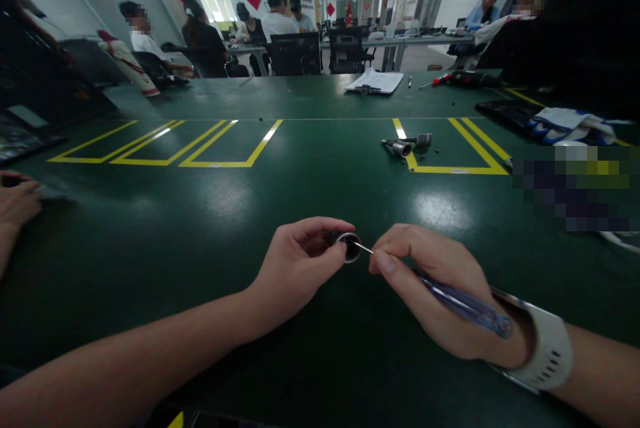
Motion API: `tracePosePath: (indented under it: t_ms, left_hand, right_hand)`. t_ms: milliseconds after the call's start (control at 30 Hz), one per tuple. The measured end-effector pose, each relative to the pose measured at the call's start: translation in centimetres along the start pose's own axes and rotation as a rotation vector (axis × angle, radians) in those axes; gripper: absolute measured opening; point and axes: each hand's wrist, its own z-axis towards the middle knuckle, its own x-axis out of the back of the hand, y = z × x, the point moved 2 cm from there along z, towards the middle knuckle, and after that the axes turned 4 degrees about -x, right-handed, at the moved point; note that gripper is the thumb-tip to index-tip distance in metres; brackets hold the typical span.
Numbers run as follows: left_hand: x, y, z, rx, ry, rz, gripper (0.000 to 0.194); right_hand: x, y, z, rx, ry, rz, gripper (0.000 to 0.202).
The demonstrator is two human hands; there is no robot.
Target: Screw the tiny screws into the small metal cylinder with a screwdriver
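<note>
My left hand (300, 258) is closed around a small round metal part (354, 253) with a hollow, rimmed end that faces right. My right hand (440, 288) grips a screwdriver (465, 303) with a clear bluish handle, held like a pen. Its thin shaft points left, and the tip enters the open end of the metal part; what it touches inside is hidden. Both hands are just above the green table (210, 248). Farther off, two similar dark metal parts (400, 147) lie across a yellow tape line.
Yellow tape outlines (215, 164) mark the table. A clipboard with papers (377, 81), a red-handled screwdriver (440, 81) and white-blue gloves (570, 125) lie toward the back and right. Another person's hand (17, 205) rests at the left edge. Several people sit beyond.
</note>
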Motion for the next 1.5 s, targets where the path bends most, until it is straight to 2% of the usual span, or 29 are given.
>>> tracePosePath:
  t_ms: [333,1033,1167,1233,1333,1433,1500]
  left_hand:
    - [-0.1,0.0,0.2,-0.027,0.054,0.067,0.018]
    - [-0.1,-0.2,0.1,-0.034,0.042,0.046,0.018]
    - [0.0,-0.2,0.4,-0.035,-0.006,0.031,0.018]
    - [0.2,-0.3,0.8,-0.048,-0.048,0.001,0.023]
    - [1.0,-0.7,2.1,-0.102,-0.091,0.01,0.046]
    - [2.3,-1.6,4.6,-0.192,-0.083,0.197,0.051]
    - [3.4,-2.0,6.5,-0.298,-0.023,0.406,0.046]
  right_hand:
    - [-0.2,-0.2,-0.1,0.039,-0.042,-0.019,0.015]
    - [-0.8,-0.2,-0.7,0.139,-0.089,-0.079,0.011]
    - [-0.4,-0.4,-0.6,0.13,-0.054,-0.045,0.012]
    - [0.0,-0.5,-0.4,0.074,0.014,-0.007,0.012]
    - [0.7,0.2,0.4,-0.141,0.114,0.063,0.011]
    - [0.9,1.9,1.8,-0.343,0.173,0.243,0.01]
    - [0.8,3.5,2.8,-0.425,0.185,0.345,0.015]
